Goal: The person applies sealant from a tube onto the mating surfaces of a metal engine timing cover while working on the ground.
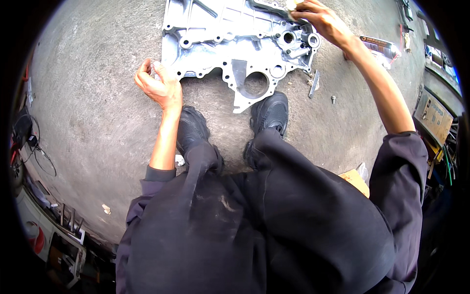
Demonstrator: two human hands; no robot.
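A large silver cast-metal engine cover (210, 54) lies on the ground in front of my shoes, full of bolt holes and ribs, with a big round opening near its lower edge. Beside its lower left corner is my left hand (159, 87), its fingers curled in; what they hold, if anything, is hidden. My right hand (323, 22) reaches over the cover's far right edge. A pale yellowish wad (293, 4) is pinched in its fingers, partly cut off by the picture's upper edge, so its kind is unclear.
Right of the cover lie a flat metal scraper-like strip (314, 84), a small bolt (334, 99) and a spray can (379, 46) on its side. A cardboard box (433, 115) stands at the far right. Black cables (36, 142) lie at the left.
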